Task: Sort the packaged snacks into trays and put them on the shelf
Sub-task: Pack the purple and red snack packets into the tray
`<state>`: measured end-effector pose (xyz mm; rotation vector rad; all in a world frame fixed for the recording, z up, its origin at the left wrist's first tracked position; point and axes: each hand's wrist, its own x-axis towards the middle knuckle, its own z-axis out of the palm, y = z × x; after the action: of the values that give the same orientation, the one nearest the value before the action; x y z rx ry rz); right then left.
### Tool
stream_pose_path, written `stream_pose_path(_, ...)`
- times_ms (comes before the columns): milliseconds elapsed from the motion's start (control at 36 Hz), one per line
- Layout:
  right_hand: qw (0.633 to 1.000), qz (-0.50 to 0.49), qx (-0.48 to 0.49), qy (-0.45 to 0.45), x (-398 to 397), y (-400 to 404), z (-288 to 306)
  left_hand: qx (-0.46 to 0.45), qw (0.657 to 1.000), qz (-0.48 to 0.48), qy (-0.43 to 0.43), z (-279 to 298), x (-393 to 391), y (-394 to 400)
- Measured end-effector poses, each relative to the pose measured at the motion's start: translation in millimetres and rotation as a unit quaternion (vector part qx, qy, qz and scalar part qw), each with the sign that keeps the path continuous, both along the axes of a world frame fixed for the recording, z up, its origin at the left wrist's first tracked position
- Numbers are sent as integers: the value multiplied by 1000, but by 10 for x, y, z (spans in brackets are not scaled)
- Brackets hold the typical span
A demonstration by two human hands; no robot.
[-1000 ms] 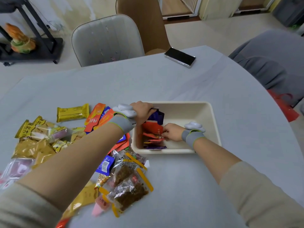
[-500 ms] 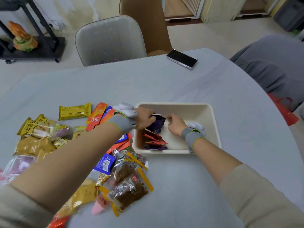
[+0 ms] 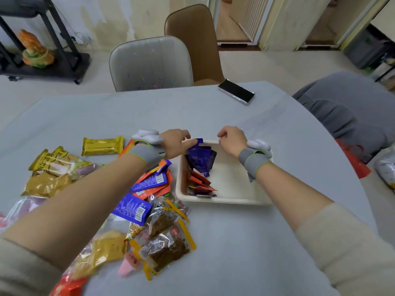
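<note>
A cream tray (image 3: pixel 224 200) sits on the grey table in front of me. Inside it, purple packets (image 3: pixel 201 162) stand leaning at the far left, and red packets (image 3: pixel 198 182) lie flat near its left wall. My left hand (image 3: pixel 174 142) reaches over the tray's far left corner and pinches the top edge of the purple packets. My right hand (image 3: pixel 230 138) is at the tray's far rim, its fingers curled over that edge. A pile of unsorted snacks lies to the left: a yellow bar (image 3: pixel 102 145), blue packets (image 3: pixel 149 182) and clear packets of brown snack (image 3: pixel 168 238).
A phone (image 3: pixel 236 94) lies at the table's far edge. Two chairs (image 3: pixel 149 63) stand behind the table. A black shelf unit (image 3: pixel 42 67) with an ornament is at the far left. A grey cushion (image 3: pixel 346 110) and a red bag (image 3: pixel 352 161) are on the right.
My right hand left the red packets inside the tray and went up to the far rim. My left hand moved slightly further away with the purple packets. The camera tilted up.
</note>
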<state>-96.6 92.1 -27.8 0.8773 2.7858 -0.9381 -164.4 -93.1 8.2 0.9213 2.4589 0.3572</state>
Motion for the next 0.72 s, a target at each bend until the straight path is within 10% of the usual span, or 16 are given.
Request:
stream_pose_path(194, 989, 121, -9, 85, -248, -681, 544, -6, 995, 94, 24, 115, -90, -855)
stream_pose_path(722, 927, 343, 112, -108, -407, -1949, -18, -74, 988, 134, -24, -416, 388, -2094)
